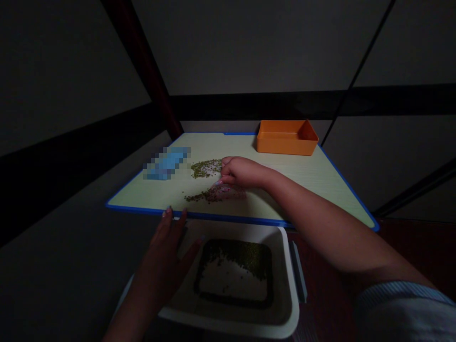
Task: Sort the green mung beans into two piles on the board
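Note:
Small green beans, like mung beans [206, 168], lie in two loose patches on the pale, blue-edged table [331, 190]. My right hand [239, 172] is closed at the right side of these patches, its fingers curled down near the tabletop. Whatever it may hold is hidden; a pinkish blur shows just below it. My left hand [171, 242] has its fingers spread, fingertips by the table's front edge, above the left side of a white bin [290, 285]. More green beans [249, 254] lie in the bin, mostly along its far side and right corner.
An orange open box [287, 146] stands at the table's back right. At the left lies a light-blue, pixelated flat item [169, 164]. A grey panelled wall [256, 47] rises behind the table, and the bin sits below its front edge. The scene is dim.

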Tool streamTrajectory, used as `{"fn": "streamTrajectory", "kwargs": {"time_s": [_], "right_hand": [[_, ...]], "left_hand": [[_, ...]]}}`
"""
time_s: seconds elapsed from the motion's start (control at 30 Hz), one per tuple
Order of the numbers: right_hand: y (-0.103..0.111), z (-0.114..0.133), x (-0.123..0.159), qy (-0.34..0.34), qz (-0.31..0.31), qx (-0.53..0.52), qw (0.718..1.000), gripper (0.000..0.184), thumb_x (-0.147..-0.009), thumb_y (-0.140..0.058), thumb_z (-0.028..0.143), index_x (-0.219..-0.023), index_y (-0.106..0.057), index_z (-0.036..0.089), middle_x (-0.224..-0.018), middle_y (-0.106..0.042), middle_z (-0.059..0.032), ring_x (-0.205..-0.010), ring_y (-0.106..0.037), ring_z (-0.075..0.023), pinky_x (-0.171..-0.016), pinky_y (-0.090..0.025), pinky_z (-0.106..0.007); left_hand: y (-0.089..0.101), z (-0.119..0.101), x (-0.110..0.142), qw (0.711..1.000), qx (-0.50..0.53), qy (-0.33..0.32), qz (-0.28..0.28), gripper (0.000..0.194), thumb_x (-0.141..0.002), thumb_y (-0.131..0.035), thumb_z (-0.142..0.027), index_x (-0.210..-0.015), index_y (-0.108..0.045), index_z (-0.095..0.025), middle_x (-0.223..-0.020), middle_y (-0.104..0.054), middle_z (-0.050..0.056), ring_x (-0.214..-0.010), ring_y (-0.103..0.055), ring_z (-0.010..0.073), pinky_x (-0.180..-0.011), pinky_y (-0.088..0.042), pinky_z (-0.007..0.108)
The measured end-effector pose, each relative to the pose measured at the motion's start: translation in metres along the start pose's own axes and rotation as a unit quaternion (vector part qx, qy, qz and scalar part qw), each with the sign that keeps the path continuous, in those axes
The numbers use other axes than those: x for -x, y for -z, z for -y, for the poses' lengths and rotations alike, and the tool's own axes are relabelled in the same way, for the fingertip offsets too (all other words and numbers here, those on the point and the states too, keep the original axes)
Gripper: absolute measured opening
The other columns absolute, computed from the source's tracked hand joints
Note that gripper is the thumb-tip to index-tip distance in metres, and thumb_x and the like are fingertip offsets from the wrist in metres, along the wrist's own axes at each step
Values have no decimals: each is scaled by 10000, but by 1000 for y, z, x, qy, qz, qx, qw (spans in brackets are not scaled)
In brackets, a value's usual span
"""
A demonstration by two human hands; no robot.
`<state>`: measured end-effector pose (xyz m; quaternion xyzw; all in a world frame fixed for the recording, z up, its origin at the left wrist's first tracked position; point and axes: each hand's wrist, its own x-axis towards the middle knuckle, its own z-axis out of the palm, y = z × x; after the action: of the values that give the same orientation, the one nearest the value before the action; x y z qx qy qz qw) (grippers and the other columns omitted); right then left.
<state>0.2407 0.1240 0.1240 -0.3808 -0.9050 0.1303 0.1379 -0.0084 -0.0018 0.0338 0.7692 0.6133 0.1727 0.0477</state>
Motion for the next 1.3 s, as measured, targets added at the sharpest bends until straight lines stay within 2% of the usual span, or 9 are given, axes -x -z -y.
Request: {"fn": "streamTrajectory", "kwargs": {"time_s": [0.27,0.47,0.67,0.8,1.0,1.3], "right_hand": [[-4,1,-2,8,8,17,1000,244,-870,-552,265,-697,-635,115,-846,-515,-44,-726,-418,-123,-680,-290,-255],[-5,3,0,4,-11,53,999,220,-876,-544,255,-736,-653,123,-885,-527,-48,-732,-426,-125,-670,-283,-263],[-1,2,2,-10,-28,82,996,219,-869,-546,260,-715,-643,138,-875,-528,-48,-711,-424,-127,-651,-276,-269],[3,2,3,-8,-35,52,998,240,-868,-545,268,-677,-617,143,-848,-505,-38,-692,-421,-118,-643,-279,-265],[1,6,2,24,-8,18,1000,259,-850,-572,240,-613,-575,136,-826,-491,-31,-678,-400,-101,-641,-287,-258],[-3,9,1,16,-15,88,996,244,-868,-565,269,-673,-624,134,-866,-550,-62,-699,-420,-121,-641,-287,-269]], "left_hand": [[0,-2,0,1000,11,2,-13,744,-811,-409,-598,-1421,-325,-180,-1584,-133,146,-1436,-181,339,-1121,-273,523],[3,-6,0,1000,11,6,0,746,-809,-408,-596,-1420,-320,-178,-1579,-148,155,-1434,-186,343,-1111,-282,534],[3,-8,0,1000,-1,10,-2,761,-813,-371,-626,-1409,-341,-154,-1574,-157,170,-1439,-180,319,-1130,-259,495],[4,-8,0,1000,1,6,-4,773,-814,-359,-641,-1412,-336,-151,-1571,-164,175,-1439,-176,320,-1131,-256,498],[2,-5,1,1000,5,-7,-7,776,-817,-385,-627,-1421,-321,-144,-1571,-158,181,-1437,-178,332,-1125,-268,507],[1,-5,1,1000,7,-12,-14,770,-815,-395,-628,-1418,-324,-154,-1575,-152,172,-1434,-185,339,-1120,-274,521]]}}
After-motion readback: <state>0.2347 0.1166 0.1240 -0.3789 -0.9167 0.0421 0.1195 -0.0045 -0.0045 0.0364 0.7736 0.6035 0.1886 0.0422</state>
